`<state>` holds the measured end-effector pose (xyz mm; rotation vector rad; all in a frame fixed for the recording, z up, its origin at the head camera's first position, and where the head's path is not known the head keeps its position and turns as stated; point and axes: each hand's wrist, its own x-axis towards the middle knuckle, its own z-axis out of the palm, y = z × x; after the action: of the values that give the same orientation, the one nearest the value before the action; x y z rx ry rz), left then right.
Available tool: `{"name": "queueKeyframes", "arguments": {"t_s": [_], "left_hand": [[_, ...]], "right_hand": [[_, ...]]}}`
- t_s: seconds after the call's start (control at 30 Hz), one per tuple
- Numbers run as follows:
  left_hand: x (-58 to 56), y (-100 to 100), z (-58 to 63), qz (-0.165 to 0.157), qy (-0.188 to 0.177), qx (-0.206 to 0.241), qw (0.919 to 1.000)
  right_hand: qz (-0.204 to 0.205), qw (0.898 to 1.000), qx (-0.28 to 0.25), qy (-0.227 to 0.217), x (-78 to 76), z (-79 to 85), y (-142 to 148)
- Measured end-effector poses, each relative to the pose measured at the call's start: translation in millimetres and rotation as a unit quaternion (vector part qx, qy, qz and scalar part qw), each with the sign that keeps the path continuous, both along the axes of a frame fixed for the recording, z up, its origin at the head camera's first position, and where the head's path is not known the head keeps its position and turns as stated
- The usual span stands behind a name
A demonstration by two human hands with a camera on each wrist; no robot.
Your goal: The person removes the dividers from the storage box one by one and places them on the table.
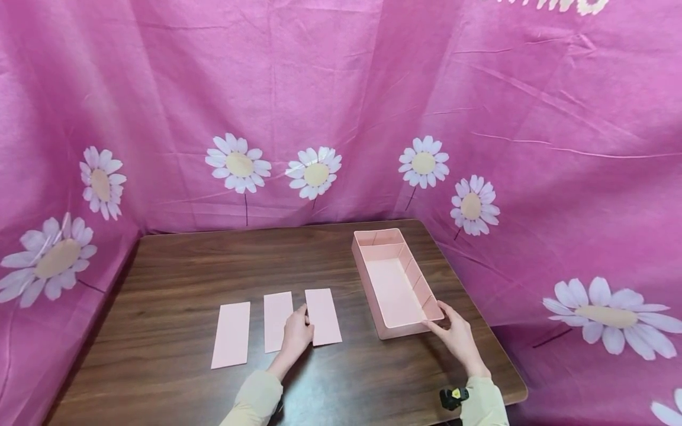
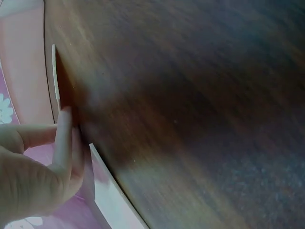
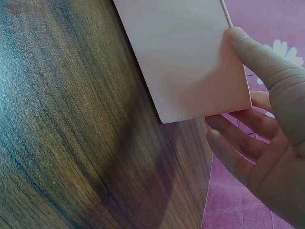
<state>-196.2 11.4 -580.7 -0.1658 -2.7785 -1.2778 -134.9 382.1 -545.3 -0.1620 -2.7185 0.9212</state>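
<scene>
Three flat pink rectangular panels lie side by side on the wooden table. My left hand point(image 1: 297, 331) pinches the left edge of the rightmost panel point(image 1: 326, 316); in the left wrist view that panel point(image 2: 55, 71) shows edge-on at the fingertips. Under and behind the same hand is the middle panel point(image 1: 276, 322), partly covered by it. To the right stands a pink open-top box point(image 1: 367, 290) with narrow compartments along its far and right sides. My right hand point(image 1: 455, 336) holds the box's near right corner, thumb on the rim and fingers around the side.
The third panel point(image 1: 231, 335) lies farther left on the brown table point(image 1: 176, 284). A pink curtain point(image 1: 319, 77) with printed daisies hangs close behind the table and along both sides. The table's right edge runs just past the box.
</scene>
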Motion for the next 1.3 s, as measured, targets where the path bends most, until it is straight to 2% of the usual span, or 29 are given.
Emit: {"name": "queueKeyframes", "arguments": {"t_s": [0.13,0.27,0.37,0.57,0.87,0.97,1.07,1.2,1.3], "left_hand": [[3.6,1.1,-0.9,-0.026,0.039,-0.059,0.9971],[7.0,1.7,2.0,-0.036,0.072,-0.101,0.9916],[8.5,2.3,4.6,-0.040,0.070,-0.119,0.9896],[10.6,3.5,3.3,-0.050,0.035,-0.162,0.9848],[8.2,-3.8,6.4,-0.066,0.014,-0.173,0.9826],[1.3,-5.7,11.4,-0.078,0.012,-0.168,0.9827],[-11.6,-5.2,21.1,-0.084,0.026,-0.162,0.9829],[-36.2,4.5,43.5,-0.104,0.052,-0.153,0.9813],[-55.9,18.5,63.8,-0.132,0.061,-0.144,0.9788]], "right_hand": [[-0.003,1.000,0.005,0.001,0.1,0.3,0.1],[-0.006,1.000,0.009,0.001,-0.3,0.5,-0.7],[-0.009,1.000,0.009,-0.002,0.2,1.0,-0.8],[-0.011,1.000,0.004,-0.004,0.9,-0.2,1.5],[-0.002,1.000,-0.002,-0.002,-0.7,-1.5,-1.1],[0.000,1.000,-0.007,-0.005,-1.1,0.1,-2.0],[-0.002,1.000,-0.008,-0.006,-1.7,1.4,-2.4],[-0.009,1.000,-0.009,-0.008,-0.3,0.6,-1.7],[-0.007,1.000,-0.004,-0.005,1.0,-0.5,-2.1]]}}
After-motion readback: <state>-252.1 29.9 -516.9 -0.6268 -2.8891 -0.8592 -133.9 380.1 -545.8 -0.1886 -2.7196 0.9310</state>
